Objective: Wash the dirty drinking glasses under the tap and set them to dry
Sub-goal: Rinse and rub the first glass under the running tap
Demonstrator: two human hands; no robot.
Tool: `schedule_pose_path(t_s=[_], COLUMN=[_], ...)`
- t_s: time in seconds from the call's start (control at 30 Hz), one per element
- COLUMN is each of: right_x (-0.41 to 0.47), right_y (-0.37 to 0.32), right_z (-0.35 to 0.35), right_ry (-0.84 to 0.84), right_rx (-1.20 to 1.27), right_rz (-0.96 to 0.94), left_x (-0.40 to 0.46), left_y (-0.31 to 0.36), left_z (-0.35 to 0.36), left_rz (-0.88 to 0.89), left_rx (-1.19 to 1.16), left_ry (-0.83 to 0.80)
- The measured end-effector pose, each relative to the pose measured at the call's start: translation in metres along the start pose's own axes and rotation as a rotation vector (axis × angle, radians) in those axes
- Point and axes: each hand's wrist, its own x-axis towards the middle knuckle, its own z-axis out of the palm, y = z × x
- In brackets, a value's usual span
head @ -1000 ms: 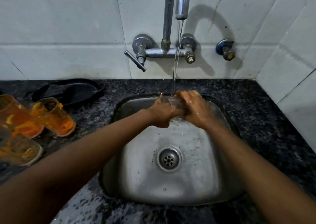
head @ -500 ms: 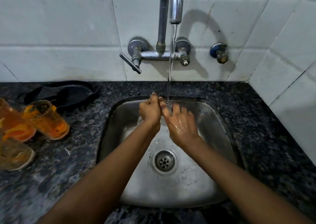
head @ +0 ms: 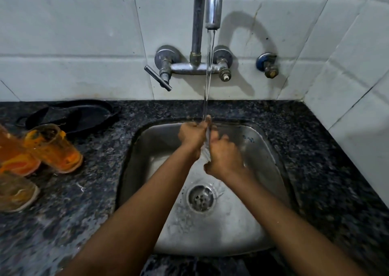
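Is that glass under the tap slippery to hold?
Probably. The clear glass is wet from the running water, so it may slide. Maybe that is why the left hand and right hand both grip it. Being glass, it would likely break if dropped into the sink.

White tiled wall runs behind, turning a corner at right. Dark speckled granite counter surrounds a steel sink. Dim light, and a curved shadow sits on the tiles.

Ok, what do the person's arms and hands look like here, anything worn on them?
Both forearms are bare up to the frame's lower edge: no sleeves, watch or bracelets. The left hand and right hand wear no gloves; no rings are visible.
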Motion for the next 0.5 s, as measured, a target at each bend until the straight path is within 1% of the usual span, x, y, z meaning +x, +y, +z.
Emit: schedule_pose_path(t_s=[0.03,0.07,0.1,0.13,0.17,0.2,0.23,0.3,0.33,0.4,0.43,0.5], right_x=[0.000,0.002,0.004,0.006,0.007,0.009,0.011,0.012,0.013,0.017,0.019,0.025], right_y=[0.001,0.003,0.008,0.014,0.021,0.027,0.031,0.031,0.029,0.024,0.021,0.019], right_z=[0.002,0.000,-0.006,-0.010,-0.011,-0.009,-0.007,-0.002,0.000,0.002,0.003,0.006], right_ry=[0.034,0.001,-0.080,-0.192,-0.309,-0.380,-0.410,-0.388,-0.339,-0.221,-0.166,-0.104], right_rx=[-0.023,0.095,0.366,0.652,0.879,1.014,1.083,1.102,1.073,1.003,0.969,0.912], right_rz=[-0.039,-0.061,-0.043,-0.002,0.051,0.085,0.094,0.067,0.044,-0.025,-0.068,-0.105], left_x=[-0.001,0.000,-0.001,-0.001,-0.002,-0.002,-0.003,-0.001,0.000,0.001,0.001,-0.001], left_y=[0.002,0.004,0.006,0.007,0.008,0.007,0.006,0.004,0.005,0.006,0.006,0.004], left_z=[0.000,0.000,-0.003,-0.006,-0.008,-0.010,-0.012,-0.015,-0.017,-0.021,-0.023,-0.026], left_rz=[0.033,0.062,0.076,0.084,0.082,0.073,0.063,0.043,0.034,0.036,0.042,0.044], left_rx=[0.027,0.036,0.021,-0.029,-0.102,-0.175,-0.231,-0.355,-0.429,-0.570,-0.592,-0.552], left_ry=[0.034,0.059,0.054,0.017,-0.040,-0.091,-0.123,-0.112,-0.106,-0.157,-0.192,-0.227])
